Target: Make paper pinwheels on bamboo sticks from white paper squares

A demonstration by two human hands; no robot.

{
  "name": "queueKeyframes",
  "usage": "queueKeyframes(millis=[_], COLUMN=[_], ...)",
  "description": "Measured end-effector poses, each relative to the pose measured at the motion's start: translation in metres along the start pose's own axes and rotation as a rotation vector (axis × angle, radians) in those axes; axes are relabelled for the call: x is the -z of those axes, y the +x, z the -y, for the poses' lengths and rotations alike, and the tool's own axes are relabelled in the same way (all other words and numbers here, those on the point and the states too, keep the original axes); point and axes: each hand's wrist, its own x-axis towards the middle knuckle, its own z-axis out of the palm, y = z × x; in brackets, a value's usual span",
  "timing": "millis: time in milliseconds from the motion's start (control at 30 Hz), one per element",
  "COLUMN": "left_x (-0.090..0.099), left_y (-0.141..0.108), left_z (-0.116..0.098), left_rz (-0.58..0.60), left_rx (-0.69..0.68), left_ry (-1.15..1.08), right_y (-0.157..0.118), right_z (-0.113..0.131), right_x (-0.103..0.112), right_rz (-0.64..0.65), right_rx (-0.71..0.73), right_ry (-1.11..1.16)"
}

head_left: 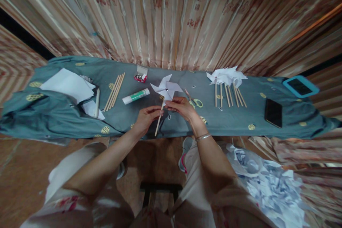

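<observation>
A white paper pinwheel (166, 88) on a thin wooden stick is held up over the near middle of the cloth-covered table (184, 123). My left hand (146, 118) pinches the stick between thumb and fingers. On the other side, my right hand (181, 107) has its fingers closed at the top of the stick, touching the lowest paper blade. A glue stick (136, 96) lies left of the pinwheel. Just right of my right hand are scissors (197, 102) with pale green handles. Behind stands an opened small red box (140, 77) of metal pins.
Several finished pinwheels (227, 77) lie in a row at right. Farther right are a black phone (273, 113) and a blue-framed device (300, 86). Loose sticks (114, 92), white paper sheets (68, 84) and a white pen-like tool (97, 102) are at left. A bag of paper scraps (275, 185) sits below right.
</observation>
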Motion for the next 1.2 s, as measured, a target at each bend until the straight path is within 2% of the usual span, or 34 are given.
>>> queueKeyframes(millis=[433, 667, 800, 967, 1200], left_x=[-0.003, 0.001, 0.003, 0.004, 0.005], left_y=[-0.001, 0.000, 0.000, -0.001, 0.001], left_z=[0.001, -0.003, -0.005, -0.001, 0.007], left_rz=[0.018, 0.023, 0.017, 0.010, 0.029], left_rx=[0.028, 0.003, -0.008, -0.001, -0.020], left_ry=[0.006, 0.004, 0.007, 0.055, 0.110], right_y=[0.005, 0.001, -0.001, 0.002, 0.010], right_z=[-0.008, -0.003, 0.003, 0.007, 0.006], right_x=[-0.002, 0.006, 0.017, 0.028, 0.027], right_rz=[0.012, 0.024, -0.011, -0.150, -0.201], right_rx=[0.036, 0.049, 0.059, 0.143, 0.206], right_ry=[-0.107, -0.189, -0.095, 0.077, 0.121])
